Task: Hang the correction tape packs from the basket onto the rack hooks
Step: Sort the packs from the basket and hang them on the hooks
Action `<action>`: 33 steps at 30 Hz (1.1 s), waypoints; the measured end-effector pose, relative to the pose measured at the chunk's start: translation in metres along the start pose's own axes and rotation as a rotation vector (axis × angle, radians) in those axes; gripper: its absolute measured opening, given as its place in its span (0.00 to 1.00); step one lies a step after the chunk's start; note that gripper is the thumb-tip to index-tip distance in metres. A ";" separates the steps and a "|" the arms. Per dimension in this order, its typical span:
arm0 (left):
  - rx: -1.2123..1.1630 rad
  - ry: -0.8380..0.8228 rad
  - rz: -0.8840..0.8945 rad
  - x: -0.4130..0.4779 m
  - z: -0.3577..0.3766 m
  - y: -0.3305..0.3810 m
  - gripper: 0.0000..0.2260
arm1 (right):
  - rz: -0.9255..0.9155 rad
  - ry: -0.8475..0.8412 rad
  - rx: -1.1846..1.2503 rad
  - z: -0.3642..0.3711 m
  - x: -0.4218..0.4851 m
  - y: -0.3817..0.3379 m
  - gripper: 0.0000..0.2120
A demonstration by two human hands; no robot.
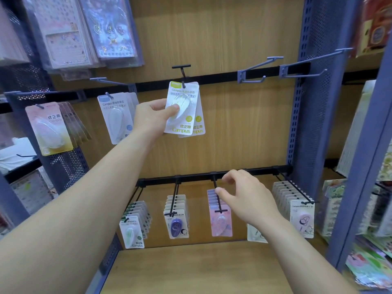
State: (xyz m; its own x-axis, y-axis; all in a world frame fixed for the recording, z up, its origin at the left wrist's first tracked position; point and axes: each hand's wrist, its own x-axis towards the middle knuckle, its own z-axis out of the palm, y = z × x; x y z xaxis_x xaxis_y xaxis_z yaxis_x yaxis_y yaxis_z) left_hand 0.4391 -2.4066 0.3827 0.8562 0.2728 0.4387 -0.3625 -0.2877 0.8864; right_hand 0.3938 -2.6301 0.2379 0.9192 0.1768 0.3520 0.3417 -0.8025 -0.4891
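From the head camera: the left hand (152, 117) pinches a green correction tape pack (182, 109), thumb on its blister. It hangs on the black hook (182, 75) in front of one second pack (199, 124). The right hand (246, 198), fingers loosely spread, holds nothing near the lower rail (191, 179).

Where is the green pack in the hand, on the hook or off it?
On it. The hook pokes through the top of the pack, which the left hand grips.
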 end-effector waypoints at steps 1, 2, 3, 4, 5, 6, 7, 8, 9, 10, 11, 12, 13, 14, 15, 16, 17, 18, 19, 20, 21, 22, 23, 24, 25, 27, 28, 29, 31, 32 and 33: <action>0.002 -0.002 -0.006 0.003 0.002 -0.002 0.11 | -0.002 -0.001 -0.003 -0.001 0.000 -0.001 0.17; 0.010 0.003 -0.012 0.006 0.004 -0.004 0.11 | -0.006 0.002 -0.006 -0.001 0.000 -0.002 0.17; 0.029 0.010 -0.023 0.011 0.006 -0.008 0.11 | -0.009 0.005 -0.008 -0.001 0.000 -0.003 0.16; 0.053 0.020 -0.036 0.015 0.008 -0.011 0.11 | -0.015 0.010 -0.011 -0.001 -0.001 -0.004 0.16; 0.083 0.032 -0.050 0.018 0.009 -0.014 0.11 | -0.020 0.012 -0.017 0.000 -0.001 -0.005 0.16; 0.121 0.043 -0.058 0.020 0.011 -0.016 0.12 | -0.025 0.010 -0.026 0.000 -0.001 -0.006 0.16; 0.179 0.051 -0.067 0.021 0.012 -0.018 0.16 | -0.028 0.004 -0.039 0.002 -0.002 -0.008 0.16; 0.257 0.052 -0.077 0.020 0.013 -0.022 0.22 | -0.033 -0.004 -0.053 0.003 -0.003 -0.009 0.16; 0.362 0.038 -0.082 0.014 0.013 -0.026 0.30 | -0.037 -0.014 -0.069 0.004 -0.004 -0.011 0.17; 0.460 0.011 -0.077 0.004 0.011 -0.031 0.35 | -0.040 -0.025 -0.082 0.005 -0.005 -0.012 0.17; 0.524 -0.025 -0.066 -0.011 0.009 -0.039 0.36 | -0.042 -0.035 -0.093 0.007 -0.007 -0.012 0.17; 0.567 -0.069 -0.048 -0.029 0.006 -0.049 0.35 | -0.046 -0.045 -0.105 0.009 -0.010 -0.013 0.16; 0.607 -0.124 -0.029 -0.050 0.002 -0.062 0.31 | -0.053 -0.053 -0.122 0.012 -0.013 -0.013 0.16; 0.653 -0.186 -0.017 -0.075 -0.003 -0.078 0.28 | -0.063 -0.063 -0.145 0.016 -0.017 -0.012 0.17; 0.691 -0.251 -0.026 -0.100 -0.009 -0.095 0.25 | -0.069 -0.083 -0.169 0.022 -0.021 -0.011 0.17; 0.715 -0.315 -0.048 -0.127 -0.014 -0.114 0.24 | -0.071 -0.114 -0.192 0.028 -0.027 -0.009 0.17; 0.738 -0.375 -0.076 -0.153 -0.020 -0.134 0.23 | -0.071 -0.154 -0.215 0.035 -0.033 -0.007 0.18; 0.767 -0.433 -0.104 -0.180 -0.025 -0.154 0.23 | -0.073 -0.199 -0.234 0.044 -0.039 -0.004 0.18; 0.798 -0.496 -0.146 -0.204 -0.029 -0.175 0.24 | -0.074 -0.242 -0.248 0.053 -0.045 -0.002 0.19; 0.824 -0.560 -0.198 -0.227 -0.033 -0.195 0.25 | -0.076 -0.279 -0.260 0.063 -0.052 0.001 0.19; 0.848 -0.618 -0.256 -0.246 -0.037 -0.213 0.26 | -0.078 -0.315 -0.273 0.074 -0.060 0.004 0.19; 0.858 -0.656 -0.305 -0.264 -0.040 -0.231 0.27 | -0.080 -0.352 -0.289 0.085 -0.067 0.006 0.19; 0.858 -0.682 -0.355 -0.279 -0.043 -0.248 0.29 | -0.082 -0.395 -0.308 0.097 -0.076 0.009 0.19; 0.848 -0.701 -0.389 -0.293 -0.045 -0.264 0.30 | -0.084 -0.440 -0.330 0.110 -0.086 0.013 0.20; 0.846 -0.722 -0.417 -0.306 -0.047 -0.281 0.33 | -0.080 -0.487 -0.349 0.123 -0.097 0.017 0.21; 0.851 -0.782 -0.494 -0.330 -0.050 -0.313 0.32 | -0.055 -0.580 -0.368 0.150 -0.121 0.029 0.22; 0.860 -0.807 -0.530 -0.342 -0.052 -0.327 0.29 | -0.048 -0.631 -0.379 0.164 -0.134 0.037 0.22; 0.860 -0.821 -0.564 -0.352 -0.054 -0.342 0.28 | -0.041 -0.688 -0.389 0.180 -0.147 0.045 0.22; 0.843 -0.835 -0.632 -0.372 -0.056 -0.366 0.29 | -0.003 -0.793 -0.386 0.212 -0.171 0.065 0.23; 0.846 -0.843 -0.666 -0.381 -0.057 -0.378 0.29 | 0.027 -0.833 -0.375 0.227 -0.182 0.076 0.24; 0.849 -0.853 -0.702 -0.388 -0.058 -0.389 0.29 | 0.058 -0.869 -0.359 0.244 -0.192 0.087 0.24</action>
State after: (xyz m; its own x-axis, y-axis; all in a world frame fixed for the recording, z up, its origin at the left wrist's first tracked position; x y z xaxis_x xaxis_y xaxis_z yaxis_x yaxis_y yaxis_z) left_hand 0.2259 -2.3473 -0.1237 0.8332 0.0417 -0.5515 0.2997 -0.8721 0.3869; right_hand 0.2945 -2.5950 -0.0671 0.8065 0.3780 -0.4546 0.3432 -0.9254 -0.1606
